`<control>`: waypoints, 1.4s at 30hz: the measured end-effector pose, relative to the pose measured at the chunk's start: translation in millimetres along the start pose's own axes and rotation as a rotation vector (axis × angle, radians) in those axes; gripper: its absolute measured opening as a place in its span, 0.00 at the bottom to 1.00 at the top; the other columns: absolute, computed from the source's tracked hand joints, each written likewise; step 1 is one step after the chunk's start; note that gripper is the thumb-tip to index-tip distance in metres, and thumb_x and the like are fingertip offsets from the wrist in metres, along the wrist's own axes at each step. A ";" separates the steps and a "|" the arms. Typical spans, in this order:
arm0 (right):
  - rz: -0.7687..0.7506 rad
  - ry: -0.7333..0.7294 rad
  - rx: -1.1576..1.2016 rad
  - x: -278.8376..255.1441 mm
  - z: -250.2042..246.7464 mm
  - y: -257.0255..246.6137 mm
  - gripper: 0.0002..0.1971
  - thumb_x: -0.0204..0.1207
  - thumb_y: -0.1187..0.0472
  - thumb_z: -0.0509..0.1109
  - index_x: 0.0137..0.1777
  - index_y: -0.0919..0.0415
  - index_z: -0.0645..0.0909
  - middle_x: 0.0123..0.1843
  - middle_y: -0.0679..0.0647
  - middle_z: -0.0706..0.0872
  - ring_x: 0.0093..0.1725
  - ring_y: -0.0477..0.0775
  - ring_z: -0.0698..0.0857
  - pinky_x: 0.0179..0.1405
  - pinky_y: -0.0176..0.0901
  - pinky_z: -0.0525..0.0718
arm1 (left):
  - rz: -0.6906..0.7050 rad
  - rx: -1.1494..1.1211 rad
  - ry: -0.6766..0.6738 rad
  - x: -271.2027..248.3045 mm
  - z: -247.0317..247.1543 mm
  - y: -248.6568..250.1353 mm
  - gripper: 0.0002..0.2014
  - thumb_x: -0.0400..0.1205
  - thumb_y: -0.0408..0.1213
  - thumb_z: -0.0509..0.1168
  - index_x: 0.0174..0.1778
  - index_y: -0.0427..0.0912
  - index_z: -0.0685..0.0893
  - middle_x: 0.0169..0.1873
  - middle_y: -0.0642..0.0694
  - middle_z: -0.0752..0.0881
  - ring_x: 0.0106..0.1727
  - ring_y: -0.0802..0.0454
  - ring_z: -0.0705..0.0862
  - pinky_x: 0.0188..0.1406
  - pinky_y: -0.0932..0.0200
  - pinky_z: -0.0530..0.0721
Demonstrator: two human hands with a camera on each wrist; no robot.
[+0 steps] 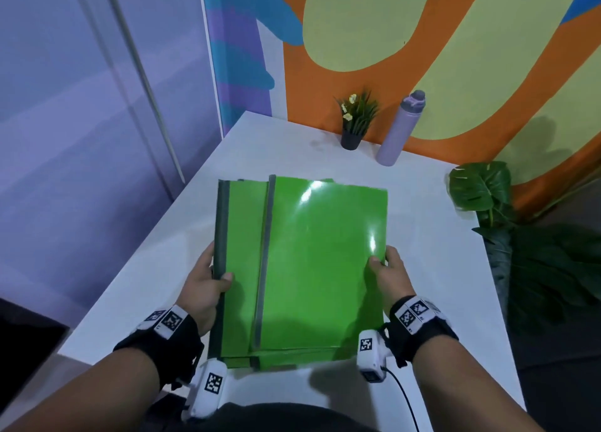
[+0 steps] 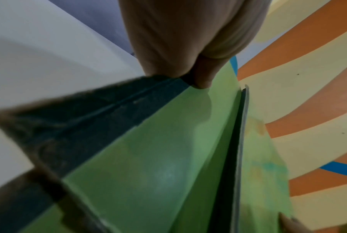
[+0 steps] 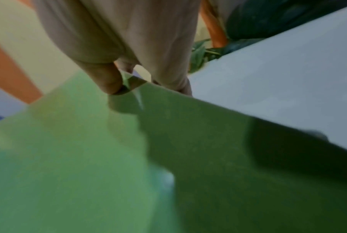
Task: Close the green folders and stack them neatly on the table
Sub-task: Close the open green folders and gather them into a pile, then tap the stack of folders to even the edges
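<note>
Both hands hold a pile of closed green folders (image 1: 312, 262) over the white counter (image 1: 432, 256), near its front edge. The left hand (image 1: 203, 288) has its grip on the left side of the pile, thumb laid on top over the dark spine strip (image 1: 222, 230) of the lower folder and fingers tucked beneath; the left wrist view shows that thumb (image 2: 203, 74) pressing where the dark strip meets the green cover. The right hand (image 1: 392, 279) has its grip on the right edge of the top folder, thumb on the glossy cover and fingers under it, and the right wrist view shows the thumb (image 3: 106, 78) pinching the green sheet at its edge.

The folders are not squared up: the top one sits shifted to the right, so its own grey spine strip (image 1: 265, 262) runs down the middle of the pile, well right of the lower strip. More green edges peek out at the near end (how many folders lie underneath I cannot tell).

At the back of the counter, against the orange and yellow wall, stand a small potted plant (image 1: 354, 122) and, just beside it, a lilac bottle (image 1: 401, 129). A large-leafed plant (image 1: 481, 191) stands off the right edge.
</note>
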State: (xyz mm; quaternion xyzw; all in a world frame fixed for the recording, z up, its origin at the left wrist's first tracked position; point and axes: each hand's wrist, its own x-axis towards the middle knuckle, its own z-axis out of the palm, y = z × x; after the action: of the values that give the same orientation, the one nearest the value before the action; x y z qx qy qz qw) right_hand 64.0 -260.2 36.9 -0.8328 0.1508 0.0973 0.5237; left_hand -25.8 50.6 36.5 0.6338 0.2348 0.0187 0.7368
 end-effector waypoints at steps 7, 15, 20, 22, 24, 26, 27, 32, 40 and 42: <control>0.165 -0.085 0.303 -16.2 -7.1 18.7 0.26 0.80 0.64 0.65 0.72 0.37 0.66 0.58 0.65 0.85 0.53 0.64 0.86 0.56 0.64 0.84 | 0.044 0.050 -0.139 -13.5 26.0 15.0 0.26 0.88 0.26 0.50 0.80 0.55 0.68 0.72 0.49 0.81 0.73 0.49 0.78 0.76 0.49 0.72; 0.029 0.017 0.455 -26.8 -9.8 13.0 0.17 0.77 0.77 0.62 0.60 0.59 0.78 0.59 0.60 0.88 0.59 0.63 0.86 0.62 0.65 0.82 | 0.296 0.354 -0.351 -30.5 56.1 30.1 0.34 0.87 0.33 0.57 0.80 0.63 0.45 0.75 0.76 0.56 0.77 0.73 0.58 0.79 0.62 0.58; -0.225 0.059 0.500 -40.6 -15.8 -5.3 0.22 0.77 0.80 0.60 0.61 0.54 0.77 0.56 0.54 0.88 0.57 0.53 0.86 0.58 0.49 0.84 | 0.282 0.292 -0.206 -7.0 52.6 37.8 0.34 0.79 0.28 0.64 0.65 0.76 0.65 0.67 0.40 0.79 0.67 0.43 0.79 0.70 0.40 0.80; -0.248 0.000 0.543 -47.3 -17.3 -7.3 0.26 0.76 0.82 0.60 0.61 0.51 0.77 0.55 0.49 0.89 0.56 0.47 0.87 0.54 0.40 0.83 | 0.238 0.183 -0.227 -6.4 49.4 38.6 0.35 0.74 0.25 0.66 0.61 0.75 0.71 0.65 0.37 0.81 0.64 0.45 0.82 0.63 0.41 0.84; -0.244 -0.062 0.611 -51.8 -19.1 -9.5 0.29 0.73 0.85 0.61 0.61 0.51 0.76 0.52 0.48 0.90 0.52 0.46 0.88 0.48 0.36 0.84 | 0.186 0.079 -0.240 -7.2 48.5 38.4 0.39 0.66 0.17 0.65 0.64 0.64 0.73 0.61 0.46 0.86 0.62 0.49 0.86 0.54 0.48 0.86; -0.243 -0.073 0.653 -52.5 -22.6 -13.4 0.31 0.68 0.88 0.62 0.61 0.53 0.75 0.49 0.50 0.90 0.49 0.48 0.88 0.45 0.38 0.85 | 0.147 0.036 -0.200 -5.4 49.6 38.1 0.40 0.62 0.13 0.60 0.67 0.53 0.75 0.56 0.49 0.87 0.58 0.48 0.87 0.47 0.51 0.86; -0.248 -0.060 0.673 -51.7 -24.8 -15.6 0.31 0.66 0.89 0.61 0.61 0.56 0.75 0.48 0.51 0.89 0.48 0.49 0.88 0.44 0.41 0.85 | 0.143 0.026 -0.179 -4.9 50.8 38.7 0.39 0.63 0.10 0.57 0.66 0.49 0.76 0.54 0.48 0.88 0.57 0.46 0.87 0.44 0.51 0.85; -0.253 -0.038 0.733 -48.9 -30.9 -18.7 0.32 0.55 0.85 0.64 0.61 0.67 0.76 0.44 0.56 0.87 0.43 0.53 0.85 0.42 0.43 0.84 | 0.152 -0.027 -0.092 -7.1 57.5 41.5 0.34 0.67 0.06 0.46 0.56 0.38 0.83 0.43 0.45 0.91 0.45 0.46 0.90 0.29 0.60 0.87; -0.250 0.019 0.711 -49.7 -34.8 -11.3 0.23 0.57 0.87 0.61 0.43 0.62 0.84 0.36 0.54 0.88 0.40 0.55 0.84 0.44 0.46 0.80 | 0.190 -0.025 -0.012 -5.7 56.7 34.3 0.30 0.65 0.06 0.51 0.50 0.42 0.81 0.46 0.41 0.87 0.49 0.43 0.84 0.40 0.51 0.82; -0.261 -0.004 0.709 -49.2 -35.3 -8.8 0.23 0.59 0.86 0.61 0.46 0.62 0.84 0.39 0.55 0.88 0.42 0.56 0.84 0.48 0.48 0.80 | 0.233 -0.023 0.081 -8.2 54.6 32.1 0.25 0.69 0.09 0.58 0.45 0.47 0.80 0.44 0.46 0.85 0.50 0.45 0.82 0.46 0.53 0.82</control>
State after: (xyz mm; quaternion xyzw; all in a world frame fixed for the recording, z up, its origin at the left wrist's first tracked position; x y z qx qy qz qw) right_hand 21.2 -281.2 75.4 -0.6118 0.0669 -0.0268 0.7877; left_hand -4.2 3.7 74.1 0.6469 0.1890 0.1323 0.7269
